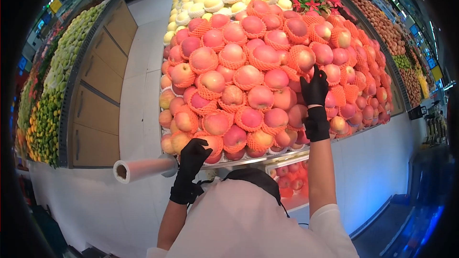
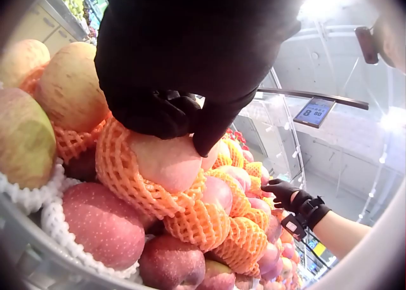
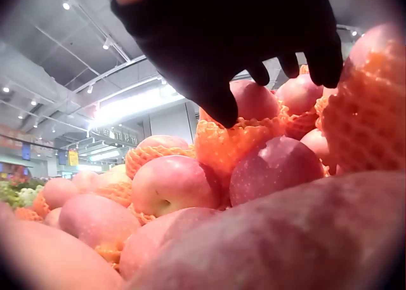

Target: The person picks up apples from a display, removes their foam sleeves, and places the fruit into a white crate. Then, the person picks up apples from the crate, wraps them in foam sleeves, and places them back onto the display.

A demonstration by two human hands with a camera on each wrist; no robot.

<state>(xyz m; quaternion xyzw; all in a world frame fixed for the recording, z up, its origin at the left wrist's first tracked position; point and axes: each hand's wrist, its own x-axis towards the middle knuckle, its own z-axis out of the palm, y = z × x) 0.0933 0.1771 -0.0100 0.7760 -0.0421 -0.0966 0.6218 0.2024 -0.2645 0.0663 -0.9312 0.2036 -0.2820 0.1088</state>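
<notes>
A large pile of red apples (image 1: 260,97), many in orange foam nets, fills the slanted display. My left hand (image 1: 193,156), in a black glove, is at the pile's front left corner. Its fingers are loosely bent, with fingertips right at the top of a netted apple (image 2: 166,162). Farther up the right side, my gloved right hand (image 1: 315,88) reaches over the pile. Thumb and fingers (image 3: 325,65) are spread above an apple (image 3: 252,101) in an orange net. That net still sits among the other apples.
A plastic bag roll (image 1: 143,168) sticks out at the display's front left. Pale yellow fruit (image 1: 213,2) in white nets and red flowers (image 1: 313,5) lie behind the apples. A wooden-fronted fruit stand (image 1: 98,95) is across the aisle. More apples (image 1: 290,177) show below the front edge.
</notes>
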